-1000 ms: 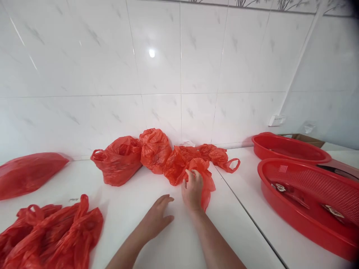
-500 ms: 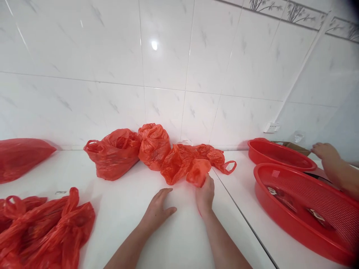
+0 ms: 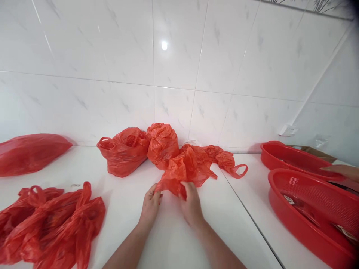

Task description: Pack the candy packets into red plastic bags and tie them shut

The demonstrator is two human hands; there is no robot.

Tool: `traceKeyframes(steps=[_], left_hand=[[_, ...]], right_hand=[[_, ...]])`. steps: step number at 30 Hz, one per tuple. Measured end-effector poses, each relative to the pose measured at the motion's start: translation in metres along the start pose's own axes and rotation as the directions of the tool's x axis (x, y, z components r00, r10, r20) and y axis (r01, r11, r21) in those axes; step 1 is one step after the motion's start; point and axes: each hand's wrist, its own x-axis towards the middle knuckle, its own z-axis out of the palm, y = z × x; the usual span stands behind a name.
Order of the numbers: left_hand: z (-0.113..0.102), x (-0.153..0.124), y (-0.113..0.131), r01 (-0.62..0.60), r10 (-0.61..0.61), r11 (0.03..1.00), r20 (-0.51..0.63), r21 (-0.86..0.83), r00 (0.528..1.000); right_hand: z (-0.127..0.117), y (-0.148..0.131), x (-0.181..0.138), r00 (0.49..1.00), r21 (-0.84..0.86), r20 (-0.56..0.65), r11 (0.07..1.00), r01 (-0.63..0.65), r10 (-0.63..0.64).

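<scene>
Both of my hands pinch a crumpled red plastic bag (image 3: 186,170) lifted just above the white counter (image 3: 174,239). My left hand (image 3: 150,204) grips its lower left edge. My right hand (image 3: 191,203) grips it near the bottom middle. Behind it, against the tiled wall, sit two fuller red bags (image 3: 126,149) (image 3: 163,144) and a flat red bag with a loop handle (image 3: 230,162).
A heap of red bags (image 3: 50,224) lies at the front left, and a long filled red bag (image 3: 30,153) at the far left. Two red plastic baskets (image 3: 314,209) (image 3: 291,158) stand on the right. Another person's hand (image 3: 340,171) shows at the right edge.
My right hand pulled the red bag nearer and lifted it. My left hand rose from the counter and took hold of the bag's edge. The other person's hand drew back to the right.
</scene>
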Motion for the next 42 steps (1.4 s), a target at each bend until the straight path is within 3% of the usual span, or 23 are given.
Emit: traceKeyframes(steps=[3,6,10,12,14,17,19,21,24,29,31,35,39,42], left_hand=[[-0.013,0.01,0.002,0.018,-0.023,0.998,-0.083,-0.065,0.996],[-0.022,0.017,0.002,0.011,-0.031,0.993,-0.169,-0.118,0.985],[-0.025,0.018,0.005,-0.022,-0.001,0.996,-0.243,-0.091,0.97],[-0.025,0.018,0.007,-0.034,0.008,0.993,-0.228,-0.109,0.974],[-0.025,0.018,0.008,-0.031,-0.008,0.977,-0.183,-0.212,0.983],[-0.027,0.02,0.008,0.045,-0.102,0.876,-0.094,-0.48,0.99],[-0.028,0.022,0.008,0.132,-0.191,0.781,-0.033,-0.611,0.981],[-0.03,0.023,0.008,0.202,-0.249,0.701,0.03,-0.684,0.968],[-0.033,0.023,0.01,0.234,-0.238,0.615,0.105,-0.753,0.966],[-0.043,0.024,0.013,0.285,-0.205,0.539,0.205,-0.793,0.957],[-0.045,0.025,0.012,0.273,-0.19,0.559,0.199,-0.783,0.961],[-0.046,0.027,0.011,0.255,-0.212,0.617,0.154,-0.744,0.965],[-0.04,0.026,0.012,0.224,-0.229,0.746,0.075,-0.627,0.971],[-0.033,0.023,0.014,0.119,-0.16,0.906,-0.07,-0.406,0.985]], right_hand=[[-0.027,0.024,0.017,0.967,0.083,-0.084,0.969,-0.233,0.239],[-0.046,0.048,0.028,0.87,0.148,-0.173,0.886,-0.44,0.461],[-0.051,0.061,0.033,0.784,0.313,-0.166,0.786,-0.533,0.598],[-0.048,0.059,0.035,0.76,0.442,-0.079,0.706,-0.554,0.646],[-0.046,0.054,0.037,0.74,0.641,0.091,0.53,-0.556,0.666],[-0.049,0.05,0.038,0.767,0.802,0.364,0.24,-0.546,0.529],[-0.052,0.051,0.038,0.779,0.811,0.424,0.188,-0.553,0.461],[-0.056,0.054,0.038,0.778,0.823,0.406,0.179,-0.54,0.48],[-0.059,0.057,0.038,0.761,0.843,0.374,0.147,-0.517,0.53],[-0.064,0.058,0.04,0.687,0.801,0.414,0.119,-0.587,0.597],[-0.066,0.057,0.04,0.706,0.773,0.428,0.176,-0.61,0.564],[-0.071,0.044,0.037,0.777,0.645,0.507,0.434,-0.629,0.372],[-0.07,0.022,0.031,0.734,0.51,0.646,0.596,-0.62,0.211],[-0.062,0.014,0.029,0.705,0.485,0.662,0.573,-0.661,0.253]])
